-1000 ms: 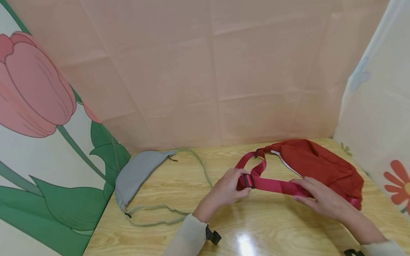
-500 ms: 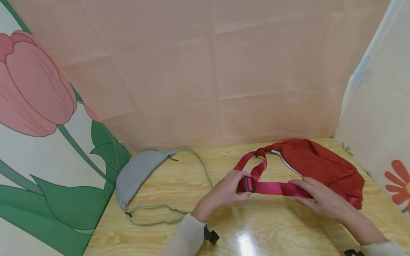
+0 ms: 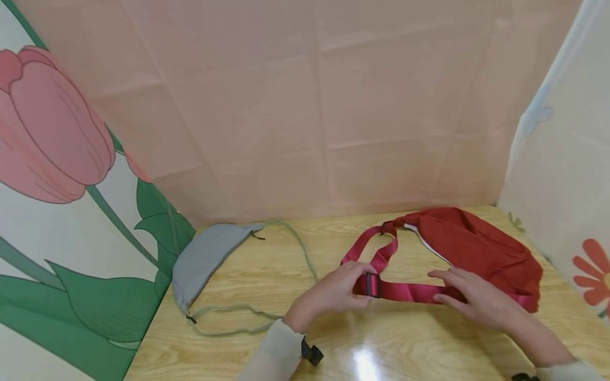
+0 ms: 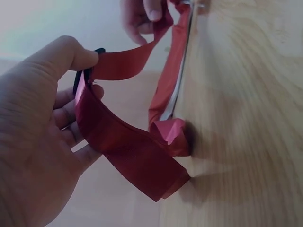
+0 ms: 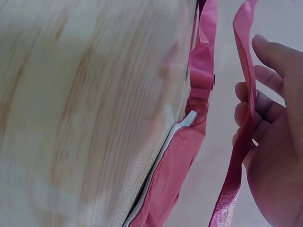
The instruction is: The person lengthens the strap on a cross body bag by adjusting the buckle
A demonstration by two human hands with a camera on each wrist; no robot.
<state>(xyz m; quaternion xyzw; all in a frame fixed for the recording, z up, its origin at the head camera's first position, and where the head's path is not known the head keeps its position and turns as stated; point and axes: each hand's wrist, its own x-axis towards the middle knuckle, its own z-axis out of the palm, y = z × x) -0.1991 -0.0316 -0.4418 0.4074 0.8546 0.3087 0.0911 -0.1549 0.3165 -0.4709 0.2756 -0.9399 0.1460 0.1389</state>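
Note:
A red waist bag (image 3: 476,238) lies at the right of the wooden table, its pinkish-red webbing strap (image 3: 410,292) looped toward the middle. My left hand (image 3: 343,288) pinches the strap at its black slider buckle (image 3: 374,286), thumb on the near side in the left wrist view. From there a doubled, folded strap end (image 4: 151,179) hangs down. My right hand (image 3: 476,296) loosely holds the strap farther right; in the right wrist view its fingers curl behind the webbing, with the thumb (image 5: 270,49) lifted off it. The stretch between both hands sags slightly.
On the left of the table (image 3: 267,360) lies a grey waist bag (image 3: 202,259), its thin green-grey strap (image 3: 303,246) looping toward my left forearm. A pinkish sheet (image 3: 248,116) hangs behind, with flower-printed panels (image 3: 57,121) at both sides.
The left hand and buckle have lowered slightly, and the strap between the hands has dropped and slackened. The right hand's index finger has lifted off the webbing. Both bags stay put.

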